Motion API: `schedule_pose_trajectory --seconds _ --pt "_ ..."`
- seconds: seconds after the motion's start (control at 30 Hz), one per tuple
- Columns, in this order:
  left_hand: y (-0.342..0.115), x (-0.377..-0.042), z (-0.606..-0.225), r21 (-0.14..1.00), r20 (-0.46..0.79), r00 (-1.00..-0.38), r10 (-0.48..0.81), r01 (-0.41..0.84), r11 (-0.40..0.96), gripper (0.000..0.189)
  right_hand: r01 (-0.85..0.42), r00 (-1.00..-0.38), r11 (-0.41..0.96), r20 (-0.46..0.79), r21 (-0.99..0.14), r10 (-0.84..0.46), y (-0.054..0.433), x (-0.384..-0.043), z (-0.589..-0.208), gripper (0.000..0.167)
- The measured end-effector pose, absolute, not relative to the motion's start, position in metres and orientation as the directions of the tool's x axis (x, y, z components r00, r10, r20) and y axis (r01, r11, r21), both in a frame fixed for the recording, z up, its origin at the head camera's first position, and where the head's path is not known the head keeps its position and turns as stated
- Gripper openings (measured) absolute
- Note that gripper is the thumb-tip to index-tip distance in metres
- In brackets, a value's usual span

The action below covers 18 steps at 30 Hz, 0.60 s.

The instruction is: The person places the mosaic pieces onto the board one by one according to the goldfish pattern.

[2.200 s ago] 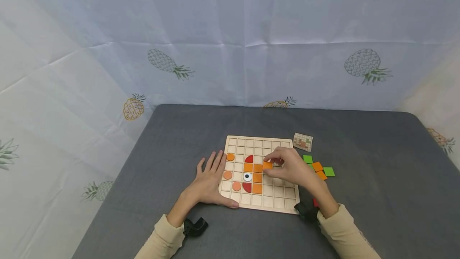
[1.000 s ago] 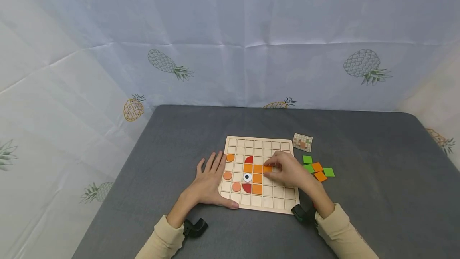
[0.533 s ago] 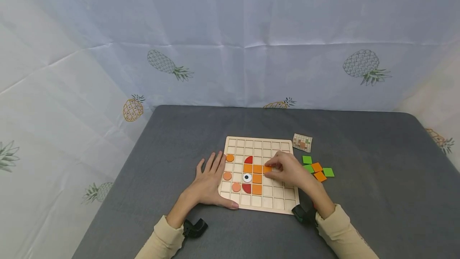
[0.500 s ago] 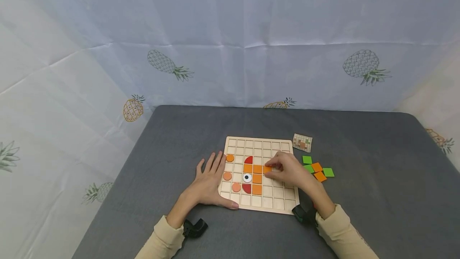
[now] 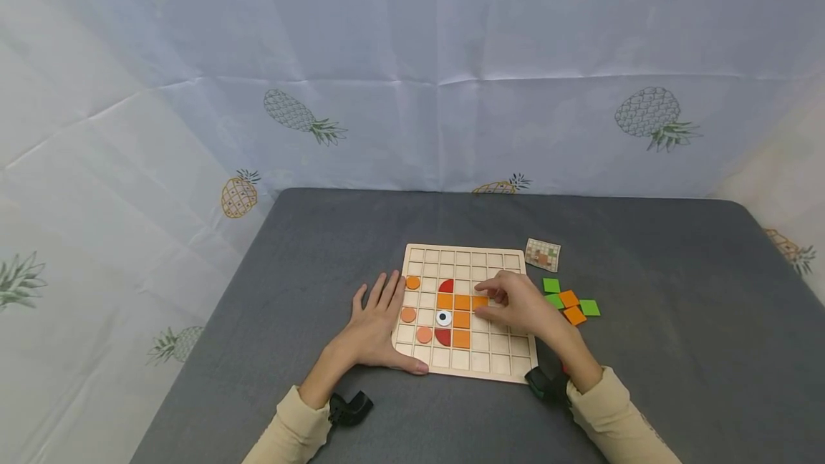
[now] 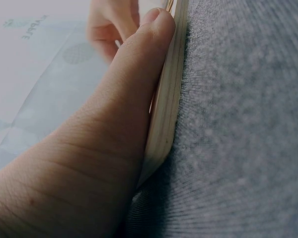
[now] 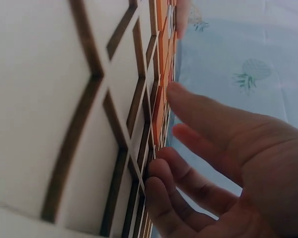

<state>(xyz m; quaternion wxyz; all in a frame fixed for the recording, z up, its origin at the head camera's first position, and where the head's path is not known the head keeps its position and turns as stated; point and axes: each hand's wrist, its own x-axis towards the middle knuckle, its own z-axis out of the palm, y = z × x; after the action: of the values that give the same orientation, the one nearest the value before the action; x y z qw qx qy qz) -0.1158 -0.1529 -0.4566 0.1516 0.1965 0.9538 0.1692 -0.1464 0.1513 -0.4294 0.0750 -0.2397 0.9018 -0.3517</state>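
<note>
A wooden grid board lies on the dark tabletop. My left hand rests along its left side with fingers spread and the thumb on the near edge. In the left wrist view, the thumb lies along the board's rim. My right hand hovers at an orange square tile lying in a cell, thumb and forefinger parted around it. In the right wrist view, that hand's fingertips are right at the grid. Other orange squares, red quarter-round pieces and a white eye disc sit in cells.
Orange discs occupy cells at the board's left. Green tiles and orange tiles lie loose to the right, below a small pattern card. A red piece is partly hidden beside the right wrist. A pineapple-print cloth hangs behind.
The right hand has lowered the orange square tile into its cell beside the orange row, then parted its forefinger from it. The left hand has stayed in place.
</note>
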Motion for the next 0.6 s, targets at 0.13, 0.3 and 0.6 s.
schedule_pose_trajectory --seconds 0.13,0.3,0.6 --pt "-0.153 -0.116 -0.458 0.382 -0.217 -0.879 0.426 0.325 0.865 0.156 -0.39 -0.879 0.639 0.061 -0.662 -0.473 0.152 -0.143 -0.424 0.037" --pt "-0.153 -0.116 -0.459 0.374 -0.219 -0.879 0.424 0.325 0.868 0.155 -0.4 -0.882 0.626 0.095 -0.67 -0.462 0.157 -0.14 -0.416 0.033" --pt "-0.153 -0.115 -0.459 0.378 -0.208 -0.88 0.427 0.331 0.865 0.155 -0.409 -0.892 0.642 0.136 -0.648 -0.431 0.185 -0.132 -0.406 0.035"
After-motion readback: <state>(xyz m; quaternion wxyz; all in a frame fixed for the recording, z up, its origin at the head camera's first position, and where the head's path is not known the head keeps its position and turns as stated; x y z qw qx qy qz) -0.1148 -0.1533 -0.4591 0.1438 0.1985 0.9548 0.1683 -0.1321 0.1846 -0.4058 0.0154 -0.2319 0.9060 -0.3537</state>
